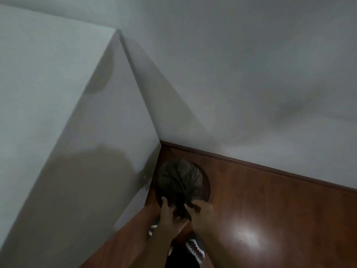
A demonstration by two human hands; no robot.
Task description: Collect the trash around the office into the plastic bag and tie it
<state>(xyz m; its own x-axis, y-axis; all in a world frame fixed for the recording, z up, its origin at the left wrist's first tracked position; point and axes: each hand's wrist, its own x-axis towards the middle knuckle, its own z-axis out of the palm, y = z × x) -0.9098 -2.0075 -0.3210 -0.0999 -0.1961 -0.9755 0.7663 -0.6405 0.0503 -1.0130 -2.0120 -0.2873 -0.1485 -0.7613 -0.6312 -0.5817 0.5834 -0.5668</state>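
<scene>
A dark plastic bag (178,178), full and gathered into pleats at its neck, sits in a round dark bin (205,185) in the corner of the room. My left hand (170,213) grips the twisted neck of the bag from the left. My right hand (202,211) pinches the same bunched neck from the right. The two hands are close together just below the bag's body. The frame is blurred, so the exact hold of each finger is unclear.
Two pale walls (231,84) meet at the corner behind the bin, with a brown skirting board (270,168) along the right one. The wooden floor (280,219) is glossy, with a bright light glare. My patterned footwear (195,246) shows below my hands.
</scene>
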